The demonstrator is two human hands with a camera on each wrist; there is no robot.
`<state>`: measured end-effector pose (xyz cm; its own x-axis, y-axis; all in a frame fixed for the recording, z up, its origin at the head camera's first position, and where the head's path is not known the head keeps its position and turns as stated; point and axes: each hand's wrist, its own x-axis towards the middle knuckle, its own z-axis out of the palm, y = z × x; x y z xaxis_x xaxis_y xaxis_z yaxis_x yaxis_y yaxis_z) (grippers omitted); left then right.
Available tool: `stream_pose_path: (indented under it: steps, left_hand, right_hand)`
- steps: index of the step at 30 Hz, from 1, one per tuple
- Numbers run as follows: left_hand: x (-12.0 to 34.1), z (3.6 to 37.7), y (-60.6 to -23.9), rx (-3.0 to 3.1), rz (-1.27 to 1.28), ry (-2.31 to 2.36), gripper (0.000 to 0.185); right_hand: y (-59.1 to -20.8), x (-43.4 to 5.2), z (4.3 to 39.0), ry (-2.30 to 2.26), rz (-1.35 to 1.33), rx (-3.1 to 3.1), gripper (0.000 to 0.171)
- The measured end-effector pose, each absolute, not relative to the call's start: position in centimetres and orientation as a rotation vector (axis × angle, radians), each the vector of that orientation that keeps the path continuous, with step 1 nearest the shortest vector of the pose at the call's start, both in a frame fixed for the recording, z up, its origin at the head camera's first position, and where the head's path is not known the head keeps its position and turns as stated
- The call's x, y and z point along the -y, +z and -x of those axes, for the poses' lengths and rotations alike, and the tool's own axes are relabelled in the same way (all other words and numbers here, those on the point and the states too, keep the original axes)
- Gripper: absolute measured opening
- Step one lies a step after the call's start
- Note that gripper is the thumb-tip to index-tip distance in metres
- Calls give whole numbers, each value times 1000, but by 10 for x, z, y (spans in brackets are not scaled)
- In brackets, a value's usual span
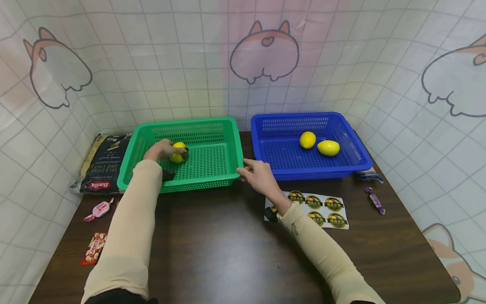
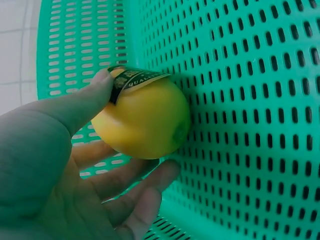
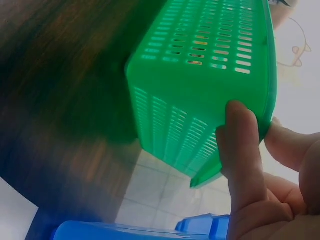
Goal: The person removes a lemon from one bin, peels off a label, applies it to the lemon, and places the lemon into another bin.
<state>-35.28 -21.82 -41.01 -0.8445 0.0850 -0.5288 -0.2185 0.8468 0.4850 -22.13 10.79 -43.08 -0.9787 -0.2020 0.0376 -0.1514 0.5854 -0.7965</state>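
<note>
A lemon bearing a dark label is held by the left hand inside the green basket, thumb and fingers curled round it against the perforated floor. The near right corner of the basket rim is pinched by the right hand, thumb and fingers pressed on it. The step is judged to be either setting down or lifting out; a steadied basket is called for next. The lemon is smooth, oval and waxy; the basket is rigid slotted plastic. Two lemons are seen in the blue basket on the dark tabletop.
</note>
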Motion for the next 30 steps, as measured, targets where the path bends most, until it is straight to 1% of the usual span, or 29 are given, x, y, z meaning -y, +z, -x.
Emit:
stream_pose_path:
  steps: [2,6,13,19,24,30]
  left_hand:
    - [217,352,-404,-2516,100,665,79]
    - [212,351,-390,-2595,50,546,84]
    - [209,341,-373,-2719,-135,525,80]
    - [195,323,-358,-2799,-342,556,76]
    - [180,295,-346,-2861,-517,644,65]
    - [162,253,-345,-2908,-765,780,48]
  right_hand:
    - [-429,-109,222,-1366,307,-2742,54]
    - [-427,-111,220,-1341,316,-2758,54]
    - [-423,-115,205,-1315,362,-2723,55]
    - [-421,-121,192,-1250,398,-2749,59]
    - [-420,-129,180,-1233,389,-2765,65]
    - [-420,-138,166,-1202,407,-2771,60]
